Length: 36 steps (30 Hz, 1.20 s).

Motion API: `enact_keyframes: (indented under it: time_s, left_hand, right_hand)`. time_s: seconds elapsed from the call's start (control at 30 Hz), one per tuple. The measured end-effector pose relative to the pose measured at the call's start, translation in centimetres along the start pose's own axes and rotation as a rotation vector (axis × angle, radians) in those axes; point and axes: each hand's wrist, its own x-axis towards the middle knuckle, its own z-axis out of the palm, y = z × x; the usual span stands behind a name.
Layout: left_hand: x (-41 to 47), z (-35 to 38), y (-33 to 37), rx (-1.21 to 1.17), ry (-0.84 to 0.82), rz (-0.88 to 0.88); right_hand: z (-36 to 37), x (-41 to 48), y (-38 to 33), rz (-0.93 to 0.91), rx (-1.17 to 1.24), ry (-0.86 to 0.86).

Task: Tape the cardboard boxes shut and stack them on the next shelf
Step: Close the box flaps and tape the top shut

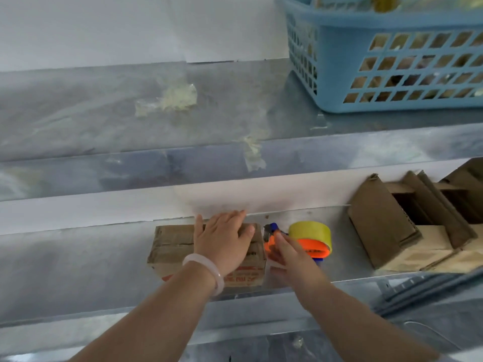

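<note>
Under the left hand (222, 241) lies the cardboard box (172, 246), its flaps already folded down. The hand lies flat across the top with fingers straight and spread, pressing rather than gripping, most likely to keep the flaps closed and stop the box sliding while tape goes on. A pale bracelet (206, 267) circles that wrist.

Just beside it, at the box's right edge, the right hand (290, 257) grips the orange tape dispenser (313, 248), fingers wrapped on its handle, though blur hides the exact hold. The yellow tape roll (311, 232) sits on the far side of this hand, and the dispenser's blade end points at the box. A clear strip seems to run down the box's right face below the hand, so the step in hand looks like taping that seam.

Box and dispenser both rest on the lower shelf (78, 270). Further right of the right hand, well apart, stand more open boxes (392, 231) with flaps up, not yet taped.

Above both hands runs the upper shelf (104, 113), marked with old tape residue (177, 97), probably where sealed boxes go. A blue basket (392, 61) sits at its right end.
</note>
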Motion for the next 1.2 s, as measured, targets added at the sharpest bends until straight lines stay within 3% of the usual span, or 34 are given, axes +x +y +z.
enact_keyframes:
  time_s: [0.13, 0.23, 0.33, 0.4, 0.47, 0.53, 0.6, 0.7, 0.87, 1.03, 1.13, 1.2]
  left_hand:
    - [0.2, -0.8, -0.4, -0.148, -0.019, 0.008]
    - [-0.3, -1.7, -1.0, -0.409, -0.035, 0.062]
    - [-1.4, -3.0, -1.4, -0.876, -0.018, -0.016]
    - [-1.7, -3.7, -2.2, -1.056, -0.014, -0.068]
    - [-2.0, -4.3, -3.4, -0.945, -0.045, 0.031]
    - [-2.4, -4.4, -5.1, -0.591, -0.042, 0.281]
    - [-2.8, -4.1, -7.2, -0.171, -0.024, 0.520]
    - [-3.9, -3.8, -10.0, 0.172, -0.002, 0.651]
    - [-4.8, -4.1, -13.0, 0.253, 0.140, 0.685]
    - [-4.8, -4.8, -15.4, 0.219, 0.127, 0.699]
    - [-4.7, -4.5, -15.2, 0.061, 0.173, 0.668]
    - [-4.8, -4.0, -14.7, -0.186, 0.201, 0.553]
  right_hand:
    - [2.4, 1.2, 0.3, 0.107, 0.049, 0.057]
    - [2.9, 1.2, 1.1, 0.109, 0.105, 0.139]
    - [2.5, 1.6, 0.8, -0.061, -0.168, 0.236]
    - [2.7, 0.8, 0.0, -0.324, -0.315, 0.384]
    - [3.4, -0.8, -0.6, -0.757, -0.586, 0.369]
    - [4.0, -1.6, 0.0, -1.050, -0.977, 0.158]
    - [4.2, -1.7, 0.6, -1.107, -1.211, 0.107]
    - [4.0, -1.7, 0.6, -1.131, -1.278, 0.126]
    - [3.4, -1.5, 0.1, -1.151, -1.295, 0.098]
    - [3.6, -1.9, -0.4, -1.176, -1.297, 0.159]
    - [4.2, -2.1, -0.4, -1.109, -1.244, 0.208]
    - [5.1, -2.2, -0.6, -0.986, -1.123, 0.247]
